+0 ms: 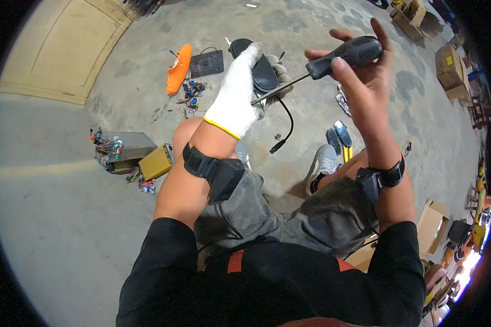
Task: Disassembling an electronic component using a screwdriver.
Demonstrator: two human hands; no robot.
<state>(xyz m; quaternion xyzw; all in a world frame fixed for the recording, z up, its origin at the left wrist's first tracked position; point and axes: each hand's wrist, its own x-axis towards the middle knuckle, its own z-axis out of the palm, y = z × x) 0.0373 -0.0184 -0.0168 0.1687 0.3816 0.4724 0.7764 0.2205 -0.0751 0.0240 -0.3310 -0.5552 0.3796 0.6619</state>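
Note:
My left hand (233, 92), in a white knit glove with a yellow cuff, is closed round a black, rounded oblong device (264, 74). A short black cable (291, 122) with a plug on its end hangs from the device. My bare right hand (368, 82) holds a screwdriver (350, 54) by its black textured handle, between the thumb and fingers, with some fingers lifted off. The metal shaft slants down to the left. Its tip lies at the device's lower end beside the glove; whether it sits in a screw I cannot tell.
On the concrete floor ahead lie an orange shell (179, 70), a black square plate (207, 64) and small wired parts (193, 92). Metal boxes with wires (128, 151) stand left. Yellow-handled pliers (343, 139) lie by my shoe. Cardboard boxes (451, 71) stand right.

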